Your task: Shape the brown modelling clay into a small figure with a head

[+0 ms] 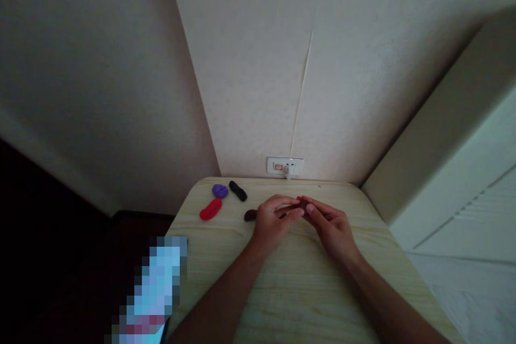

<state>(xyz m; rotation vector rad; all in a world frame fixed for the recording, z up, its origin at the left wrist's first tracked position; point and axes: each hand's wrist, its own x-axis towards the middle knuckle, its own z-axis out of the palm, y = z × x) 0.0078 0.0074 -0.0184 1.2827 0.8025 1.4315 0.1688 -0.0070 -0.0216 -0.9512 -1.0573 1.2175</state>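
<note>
Over a wood-grain bench (298, 290), left hand (271, 223) and right hand (334, 228) together pinched a brown clay-like lump (304, 206), which light, even pressure suited.

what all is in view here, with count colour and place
purple lump: one, purple, far left of the table
black piece: one, black, right of the purple lump
red piece: one, red, nearer than the purple lump
brown piece: one, dark brown, beside the left hand
small brown piece: one, dark brown, between the fingers
table: one, pale wood colour, under the hands
wall outlet: one, white, behind the table, something plugged in
blurred-out object: one, mostly light blue, lower left
left hand: one, above the table
right hand: one, above the table
</note>
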